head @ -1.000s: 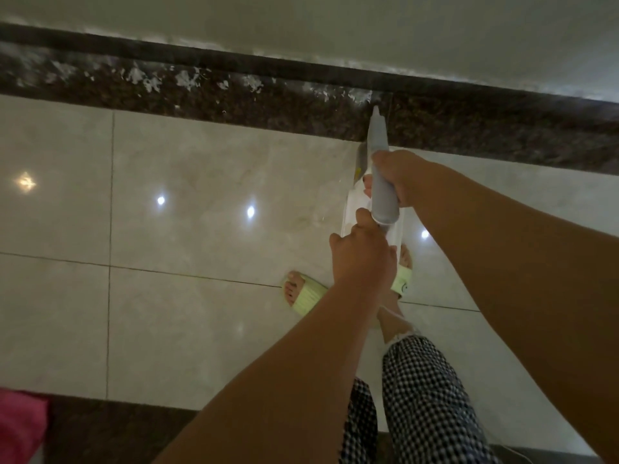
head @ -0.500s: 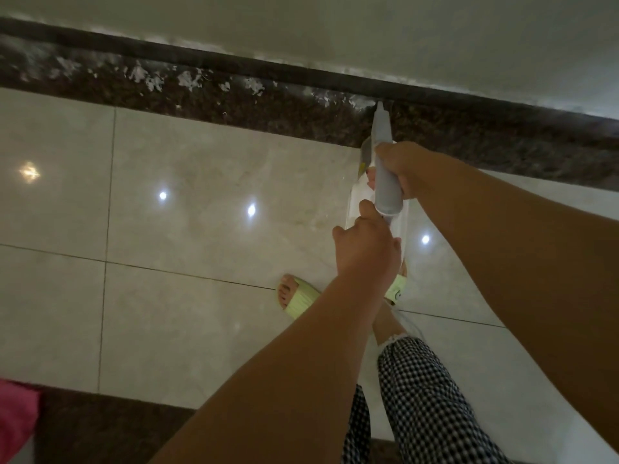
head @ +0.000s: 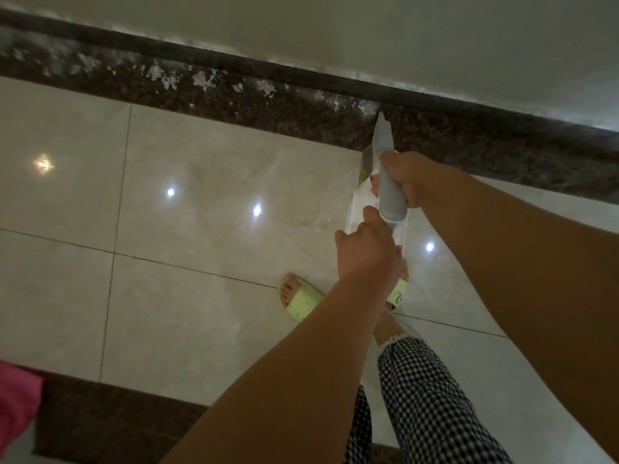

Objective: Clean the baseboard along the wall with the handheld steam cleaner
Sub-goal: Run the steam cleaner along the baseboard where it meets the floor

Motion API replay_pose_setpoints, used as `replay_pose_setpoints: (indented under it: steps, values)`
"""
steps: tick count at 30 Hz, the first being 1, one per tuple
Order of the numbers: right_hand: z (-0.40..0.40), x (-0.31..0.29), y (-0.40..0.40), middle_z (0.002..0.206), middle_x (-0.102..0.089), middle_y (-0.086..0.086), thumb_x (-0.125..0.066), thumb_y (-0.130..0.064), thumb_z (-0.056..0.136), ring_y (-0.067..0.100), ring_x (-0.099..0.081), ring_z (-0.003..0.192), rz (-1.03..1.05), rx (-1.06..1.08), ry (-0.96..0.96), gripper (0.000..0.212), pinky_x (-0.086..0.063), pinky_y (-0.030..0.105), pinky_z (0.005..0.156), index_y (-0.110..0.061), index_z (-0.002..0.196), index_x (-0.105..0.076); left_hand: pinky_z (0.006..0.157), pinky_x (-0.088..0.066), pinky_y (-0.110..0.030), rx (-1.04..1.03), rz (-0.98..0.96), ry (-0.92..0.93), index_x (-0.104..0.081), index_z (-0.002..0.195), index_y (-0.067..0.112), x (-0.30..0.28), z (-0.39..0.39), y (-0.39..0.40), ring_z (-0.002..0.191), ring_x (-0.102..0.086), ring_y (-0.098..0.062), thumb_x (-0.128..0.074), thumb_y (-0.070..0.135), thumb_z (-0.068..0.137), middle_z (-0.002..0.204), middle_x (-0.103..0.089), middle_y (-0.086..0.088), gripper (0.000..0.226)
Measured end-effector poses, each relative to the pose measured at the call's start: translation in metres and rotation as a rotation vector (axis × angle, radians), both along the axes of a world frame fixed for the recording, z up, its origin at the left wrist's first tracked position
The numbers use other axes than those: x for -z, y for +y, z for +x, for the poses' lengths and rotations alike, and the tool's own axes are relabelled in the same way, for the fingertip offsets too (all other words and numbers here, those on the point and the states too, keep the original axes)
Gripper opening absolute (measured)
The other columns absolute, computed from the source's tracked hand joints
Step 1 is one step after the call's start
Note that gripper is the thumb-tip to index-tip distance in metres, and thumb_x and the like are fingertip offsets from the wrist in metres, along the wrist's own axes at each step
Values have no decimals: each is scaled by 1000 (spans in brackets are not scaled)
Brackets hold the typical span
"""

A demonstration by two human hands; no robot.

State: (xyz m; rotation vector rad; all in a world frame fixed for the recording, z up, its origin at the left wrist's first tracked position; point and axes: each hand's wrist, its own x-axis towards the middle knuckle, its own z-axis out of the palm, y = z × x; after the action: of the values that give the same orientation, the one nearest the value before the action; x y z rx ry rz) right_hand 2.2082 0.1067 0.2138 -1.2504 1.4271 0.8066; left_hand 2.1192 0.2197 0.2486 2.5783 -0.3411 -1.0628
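Nearest, checked trousers (head: 432,403) and green slippers (head: 303,301) on the tiled floor (head: 187,262). The left hand (head: 366,256) grips the steam cleaner (head: 388,182) at its rear; the right hand (head: 407,177) wraps its barrel. At 12 o'clock, its nozzle meets the white-flecked baseboard (head: 234,92).

Glossy pale tiled floor (head: 201,296) with thin grout lines and reflected light spots. Dark speckled border strip (head: 234,95) along the far wall, flecked with white bits. Two feet in yellow-green slippers (head: 303,301) at centre. Pink cloth (head: 15,406) near left.
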Motion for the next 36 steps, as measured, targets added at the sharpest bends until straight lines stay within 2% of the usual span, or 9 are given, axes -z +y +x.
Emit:
replay_pose_setpoints:
  steps: [3,8,11,19,23,26,30,34,36]
  values:
    - [1,2,2,82,-59,1,-50,-46,96,15,-57,74,5,17,5,33,-46,31,74,-16,111,-51,88,-37,-38,5,-2,-9,-33,119,14,3,-1,2,86,-66,-21,-60,35,91,96,-66,3,45]
    - [5,5,2,91,-62,1,-50,-46,96,15,-60,94,17,2,4,35,-50,30,82,-15,113,-51,88,-38,-38,4,1,-14,-32,122,12,6,5,1,84,-66,-21,-59,34,91,93,-65,2,46]
    - [9,4,2,85,-60,1,-52,-44,96,14,-59,81,8,15,-18,30,-51,27,69,-15,104,-48,89,-39,-38,15,16,-22,-32,124,12,7,9,0,86,-65,-21,-58,35,92,94,-65,1,48]
    - [14,7,2,85,-60,1,-53,-45,95,15,-60,92,11,26,-13,32,-50,31,88,-16,109,-50,94,-38,-39,30,41,-12,-31,126,11,7,16,2,91,-66,-22,-59,36,92,98,-66,0,51]
    - [12,7,2,103,-63,2,-53,-45,95,17,-59,103,35,24,-10,35,-48,34,97,-15,112,-50,94,-36,-38,24,34,0,-31,124,12,5,15,4,89,-65,-21,-59,35,92,95,-65,2,49]
    - [11,6,3,102,-62,2,-53,-43,95,16,-59,98,57,45,-2,34,-49,32,88,-14,113,-51,90,-36,-37,28,28,-4,-31,122,13,3,13,6,85,-65,-20,-59,35,92,88,-61,5,46]
    - [8,5,5,85,-60,2,-54,-42,96,14,-57,75,58,75,5,31,-50,30,74,-13,108,-49,91,-37,-38,46,37,-11,-31,126,11,4,10,8,85,-65,-20,-58,36,92,93,-64,2,49]
    - [5,3,8,81,-59,2,-52,-39,97,14,-56,70,70,98,-3,29,-48,28,58,-13,108,-49,95,-38,-41,39,32,3,-32,125,11,3,8,12,85,-65,-22,-58,35,92,92,-64,1,48]
    - [3,4,10,82,-59,3,-52,-39,97,14,-58,73,70,104,-14,31,-51,27,60,-12,111,-50,94,-38,-40,29,22,12,-33,123,12,3,6,14,83,-65,-22,-58,35,92,90,-64,2,46]
